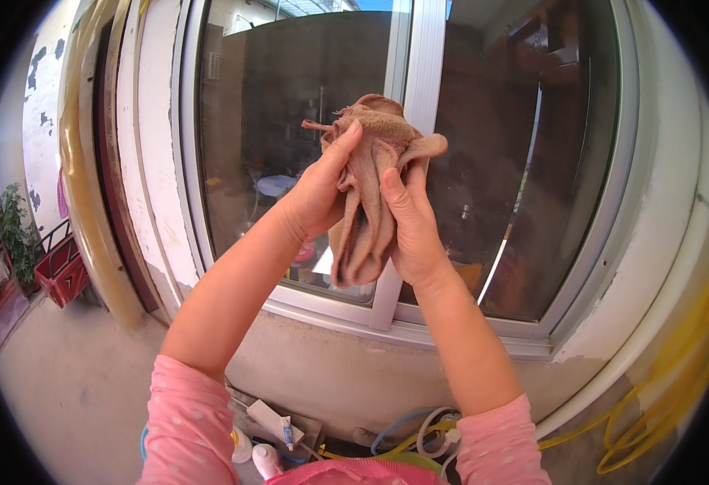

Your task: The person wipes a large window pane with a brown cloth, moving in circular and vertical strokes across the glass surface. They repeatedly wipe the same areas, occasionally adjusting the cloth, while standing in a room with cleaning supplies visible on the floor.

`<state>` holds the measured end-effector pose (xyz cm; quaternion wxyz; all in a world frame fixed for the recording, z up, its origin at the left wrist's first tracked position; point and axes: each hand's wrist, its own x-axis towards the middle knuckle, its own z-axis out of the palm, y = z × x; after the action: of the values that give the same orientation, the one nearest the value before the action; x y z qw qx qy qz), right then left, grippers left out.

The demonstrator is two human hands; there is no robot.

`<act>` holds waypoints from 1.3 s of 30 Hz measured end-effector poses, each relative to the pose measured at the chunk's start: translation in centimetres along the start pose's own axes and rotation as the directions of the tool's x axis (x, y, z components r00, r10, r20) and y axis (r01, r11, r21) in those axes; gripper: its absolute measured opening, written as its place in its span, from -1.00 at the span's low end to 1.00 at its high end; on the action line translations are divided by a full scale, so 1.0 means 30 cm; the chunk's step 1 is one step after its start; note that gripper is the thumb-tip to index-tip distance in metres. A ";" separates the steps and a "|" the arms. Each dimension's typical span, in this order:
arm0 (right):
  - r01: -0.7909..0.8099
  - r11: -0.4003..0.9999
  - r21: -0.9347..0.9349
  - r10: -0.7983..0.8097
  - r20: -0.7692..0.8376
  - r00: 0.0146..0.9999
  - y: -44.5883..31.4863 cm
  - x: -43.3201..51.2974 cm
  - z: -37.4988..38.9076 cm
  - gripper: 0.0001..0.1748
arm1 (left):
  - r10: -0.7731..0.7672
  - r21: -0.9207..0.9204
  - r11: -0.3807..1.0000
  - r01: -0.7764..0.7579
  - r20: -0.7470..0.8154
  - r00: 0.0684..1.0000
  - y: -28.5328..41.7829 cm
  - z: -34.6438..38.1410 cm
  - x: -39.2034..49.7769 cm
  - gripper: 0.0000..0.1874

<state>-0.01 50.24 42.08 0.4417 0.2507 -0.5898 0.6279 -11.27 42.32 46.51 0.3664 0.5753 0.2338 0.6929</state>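
Observation:
A brown-pink cloth [369, 200] hangs in folds between my two hands, bunched at the top. My left hand [324, 188] grips its left side, thumb on the front of the fabric. On the right side my right hand [412, 224] holds it, thumb in front and fingers partly hidden behind. Behind the cloth stands a sliding window with a pale metal frame [424, 73]. Its left glass pane [306, 73] and right glass pane [494, 170] are dark and reflect the surroundings.
Below the window, a tube [287, 433], white bottles [266, 459] and coiled hoses [433, 427] lie near the wall. A yellow hose [664, 388] hangs at the right beside a white pipe [627, 357]. A red basket [62, 273] and a leafy plant [14, 233] stand far left.

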 end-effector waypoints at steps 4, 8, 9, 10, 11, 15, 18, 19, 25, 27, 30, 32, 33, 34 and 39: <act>-0.142 0.989 -0.031 0.130 -0.243 0.961 -0.052 -0.037 0.020 -0.36 | -0.098 0.006 0.995 0.097 0.054 0.994 -0.039 0.015 0.005 -0.43; -0.100 0.961 0.257 0.229 -0.542 0.809 -0.123 -0.063 -0.032 -0.53 | -0.159 -0.083 0.985 0.148 -0.145 0.977 -0.018 0.062 0.024 -0.44; -0.091 0.964 0.251 0.203 -0.468 0.860 -0.136 -0.073 -0.034 -0.51 | -0.149 -0.123 0.984 0.127 -0.185 0.971 -0.010 0.083 0.028 -0.45; -0.082 0.967 0.240 0.180 -0.424 0.888 -0.146 -0.088 -0.031 -0.49 | -0.128 0.030 0.990 0.139 -0.245 0.961 -0.007 0.109 0.026 -0.42; -0.076 0.974 0.214 0.166 -0.439 0.883 -0.158 -0.105 -0.024 -0.47 | -0.087 0.162 0.976 0.146 -0.325 0.942 -0.009 0.137 0.026 -0.40; -0.172 0.975 0.140 0.209 -0.327 0.922 -0.157 -0.166 0.014 -0.30 | -0.051 0.507 0.862 -0.015 0.116 0.992 -0.108 0.255 0.011 -0.08; -0.037 0.993 0.108 0.075 -0.377 0.923 -0.186 -0.187 -0.042 -0.38 | -0.133 0.082 0.991 0.108 0.422 0.897 -0.153 0.260 0.048 0.05; -0.047 0.996 0.077 0.080 -0.493 0.866 -0.210 -0.175 -0.080 -0.47 | -0.057 0.036 0.998 0.045 0.499 0.865 -0.161 0.248 0.063 0.04; 0.310 0.655 -0.689 -0.692 -0.382 0.612 -0.542 -0.149 -0.404 -0.55 | 0.595 0.878 -0.120 -0.464 0.438 0.674 -0.182 0.087 0.187 -0.45; 0.192 0.417 -0.889 -0.790 -0.249 0.560 -0.662 -0.146 -0.516 -0.51 | 0.613 0.941 -0.244 -0.234 0.337 0.714 -0.204 0.038 0.220 -0.32; -0.055 -0.192 -0.980 -0.818 0.129 0.561 -0.740 -0.152 -0.728 -0.48 | 0.644 0.952 -0.301 -0.056 0.246 0.725 -0.261 -0.008 0.260 -0.15; -0.205 -0.349 -0.914 -0.695 0.106 0.711 -0.714 -0.232 -0.852 -0.44 | 0.658 0.964 -0.261 -0.055 0.219 0.721 -0.306 -0.019 0.285 -0.09; -0.254 -0.407 -0.877 -0.634 0.071 0.770 -0.690 -0.286 -0.902 -0.42 | 0.677 0.966 -0.251 -0.061 0.220 0.703 -0.328 -0.020 0.296 -0.06; -0.347 -0.494 -0.798 -0.565 -0.009 0.825 -0.644 -0.348 -0.940 -0.39 | 0.684 0.971 -0.235 -0.045 0.198 0.702 -0.348 -0.019 0.308 -0.03; -0.439 -0.578 -0.688 -0.533 -0.088 0.842 -0.562 -0.424 -1.071 -0.06 | 0.756 0.970 -0.241 -0.017 0.198 0.624 -0.403 -0.020 0.349 -0.08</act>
<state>27.12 76.41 34.45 0.5867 -0.4333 -0.6364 -0.2509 -9.69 58.03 43.91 -0.5033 0.4805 0.5173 0.4982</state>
